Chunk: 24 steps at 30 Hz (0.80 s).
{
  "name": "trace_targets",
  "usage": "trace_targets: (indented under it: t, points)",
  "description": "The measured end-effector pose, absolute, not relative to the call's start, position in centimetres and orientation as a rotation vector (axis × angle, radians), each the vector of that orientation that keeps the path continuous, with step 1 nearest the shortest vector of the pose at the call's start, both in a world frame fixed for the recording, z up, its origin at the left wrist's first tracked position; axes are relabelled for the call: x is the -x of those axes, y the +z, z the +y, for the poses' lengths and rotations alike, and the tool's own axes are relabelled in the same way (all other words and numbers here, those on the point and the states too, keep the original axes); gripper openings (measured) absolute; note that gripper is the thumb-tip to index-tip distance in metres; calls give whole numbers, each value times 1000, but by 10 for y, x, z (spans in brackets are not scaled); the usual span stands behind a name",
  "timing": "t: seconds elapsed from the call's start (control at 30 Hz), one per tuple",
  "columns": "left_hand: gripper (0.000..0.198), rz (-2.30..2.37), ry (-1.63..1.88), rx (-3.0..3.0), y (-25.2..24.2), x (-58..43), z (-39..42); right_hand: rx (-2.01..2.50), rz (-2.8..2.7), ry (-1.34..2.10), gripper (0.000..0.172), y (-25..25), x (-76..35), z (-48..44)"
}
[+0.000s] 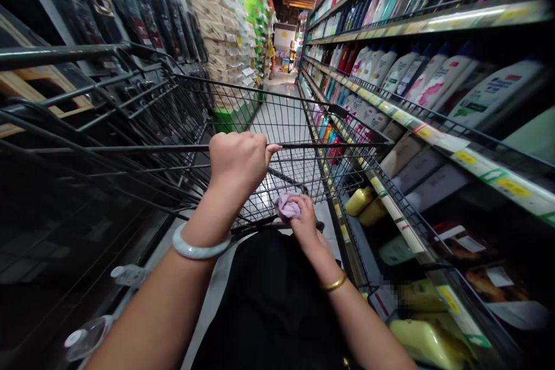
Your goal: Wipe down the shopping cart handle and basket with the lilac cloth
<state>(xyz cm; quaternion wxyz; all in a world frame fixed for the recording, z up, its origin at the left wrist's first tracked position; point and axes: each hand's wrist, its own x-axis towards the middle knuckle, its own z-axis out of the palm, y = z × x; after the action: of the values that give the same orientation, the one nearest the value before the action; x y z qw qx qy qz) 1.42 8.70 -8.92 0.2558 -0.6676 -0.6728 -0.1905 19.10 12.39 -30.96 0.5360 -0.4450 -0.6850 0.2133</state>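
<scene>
A black wire shopping cart (299,105) stands right in front of me, and its mesh shows the floor beneath. My left hand (238,159) is wrapped round the cart's near top rail (182,149), with the thumb along the bar. Lower and to the right, my right hand (306,217) grips a crumpled light purple cloth (288,206) beside the near side of the basket. A pale bangle (199,245) circles my left wrist, and a gold bracelet (335,283) is on my right.
Along the right runs a shelf (403,115) packed with bottles. Dark packaged goods (143,11) hang at the left, beyond more black cart wire (60,55). Stacked packages (223,29) and a green display (255,17) line the aisle. Clear plastic bottles (89,335) sit low at the left.
</scene>
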Motion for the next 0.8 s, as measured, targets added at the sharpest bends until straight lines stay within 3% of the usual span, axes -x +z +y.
trace_targets:
  t: [0.1, 0.27, 0.37, 0.5, 0.6, 0.7, 0.8]
  points:
    - [60, -1843, -533, 1822, -88, -16, 87, 1034, -1521, 479, 45, -295, -195, 120]
    - [60, -1828, -539, 1801, -89, -15, 88, 769, -1431, 111, 40, -229, -196, 126]
    - [59, -1823, -546, 1804, -89, -15, 88, 791, -1564, 64, 37, -240, -195, 135]
    - [59, -1835, -600, 1839, -88, -15, 87, 871, -1640, 271, 32, -274, -202, 139]
    - [63, -1828, -662, 1853, -90, -14, 88, 869, -1465, 336, 33, -255, -211, 142]
    - [57, -1812, -698, 1848, -94, -14, 90, 788, -1270, 61, 44, -213, -217, 151]
    - [52, -1813, -704, 1861, -95, -14, 90, 778, -1435, -197, 47, -189, -218, 163]
